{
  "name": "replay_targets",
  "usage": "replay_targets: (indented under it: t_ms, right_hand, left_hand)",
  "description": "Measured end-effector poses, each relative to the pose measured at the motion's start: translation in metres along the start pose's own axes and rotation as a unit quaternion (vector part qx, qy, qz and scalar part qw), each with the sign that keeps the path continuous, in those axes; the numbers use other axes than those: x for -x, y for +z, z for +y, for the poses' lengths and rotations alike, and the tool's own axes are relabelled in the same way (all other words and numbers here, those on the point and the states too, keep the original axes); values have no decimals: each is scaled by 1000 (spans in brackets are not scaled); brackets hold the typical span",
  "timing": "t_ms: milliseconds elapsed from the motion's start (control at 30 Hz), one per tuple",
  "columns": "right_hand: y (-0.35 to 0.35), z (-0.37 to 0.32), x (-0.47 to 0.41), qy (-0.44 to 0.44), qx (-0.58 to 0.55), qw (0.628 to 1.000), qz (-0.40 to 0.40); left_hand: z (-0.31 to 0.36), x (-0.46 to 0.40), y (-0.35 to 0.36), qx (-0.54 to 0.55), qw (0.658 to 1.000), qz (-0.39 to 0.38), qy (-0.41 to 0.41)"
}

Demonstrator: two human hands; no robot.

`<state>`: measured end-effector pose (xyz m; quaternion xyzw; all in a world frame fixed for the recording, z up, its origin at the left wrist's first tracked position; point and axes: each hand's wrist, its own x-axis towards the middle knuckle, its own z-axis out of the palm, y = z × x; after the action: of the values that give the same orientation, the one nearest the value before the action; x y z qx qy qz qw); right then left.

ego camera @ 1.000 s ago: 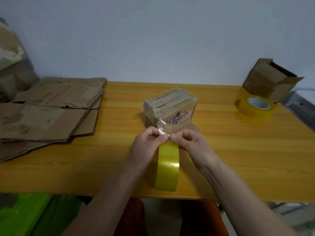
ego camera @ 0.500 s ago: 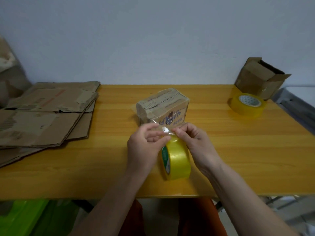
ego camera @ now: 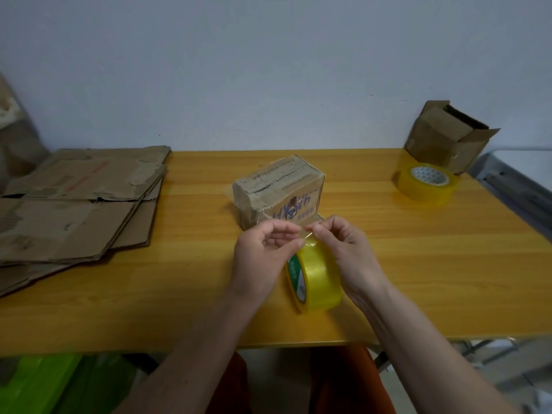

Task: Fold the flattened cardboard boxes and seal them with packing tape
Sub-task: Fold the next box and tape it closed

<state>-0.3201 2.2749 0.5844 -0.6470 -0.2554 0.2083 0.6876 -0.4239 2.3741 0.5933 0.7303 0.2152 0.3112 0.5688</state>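
My left hand [ego camera: 263, 258] and right hand [ego camera: 348, 249] meet just above the tape roll [ego camera: 316, 279], fingers curled, each pinching the clear strip of tape [ego camera: 307, 234] at its free end where it leaves the top of the roll. The roll stands on edge on the wooden table [ego camera: 418, 264], its hole facing left, so the strip pays out straight away from me.

The small cardboard box [ego camera: 277, 192] I am sealing sits directly beyond my fingertips, near them but apart. It already has clear tape over its top seam, and its long side runs left to right across my line of pull. The strip reaches toward its near face; whether the far end is stuck there I cannot tell. Both hands lie about equally close to the box, the right perhaps a shade nearer to its near right corner.

To the left lies a stack of flattened cardboard boxes [ego camera: 74, 210]. Far right, a second tape roll [ego camera: 425, 182] lies flat beside an open cardboard box [ego camera: 448, 135].
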Motion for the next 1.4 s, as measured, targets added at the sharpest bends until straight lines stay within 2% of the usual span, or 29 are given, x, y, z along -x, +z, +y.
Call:
replay_targets:
  t_ms: [100,367,500,600,700,767,833,900,933,1000,1033,1067,1133,1200,1267,1333,1400]
  right_hand:
    - [-3,-3,4,-18,18,1000,-4]
    - [-29,-15,9,-84,150,985,31]
    - [-52,-25,12,-85,235,966,72]
    - [-63,-18,18,-32,297,952,70]
    - [-80,-13,21,56,273,957,74]
    - [-91,-11,22,59,231,970,40]
    - [-100,-10,22,27,234,970,53]
    - [-107,-8,19,-2,337,940,57]
    - [-110,-7,18,-3,423,904,58]
    - [-117,-4,17,-10,591,804,66]
    - [-121,-1,15,-15,647,760,63]
    - [-123,0,15,-13,681,730,53]
    - [-126,4,14,17,713,701,27]
    - [-125,5,13,39,722,691,18]
    - [-121,8,8,-2,707,705,46]
    - [-102,7,5,-65,612,785,73]
    - [-72,-3,4,-86,483,869,67]
  left_hand:
    - [3,0,3,-16,1000,-5,-9]
    - [17,-13,23,-205,977,23,56]
    - [31,-23,47,-161,984,-61,51]
    - [33,-38,66,-139,990,-33,7]
    - [34,-48,88,-124,992,-11,-8]
    - [34,-50,99,-132,991,-14,-18]
    - [33,-51,104,-93,994,-38,-37]
    - [32,-51,102,-85,994,-63,-30]
    - [33,-53,98,-129,989,-68,0]
    - [38,-61,87,-244,966,-48,72]
    - [42,-67,78,-292,950,-35,101]
    - [43,-77,68,-335,934,-27,120]
    - [40,-99,46,-421,899,-34,112]
    - [30,-121,22,-495,865,-66,51]
    - [19,-137,-3,-536,839,-96,-21]
    - [12,-145,-22,-539,831,-119,-66]
    - [10,-143,-34,-511,844,-140,-81]
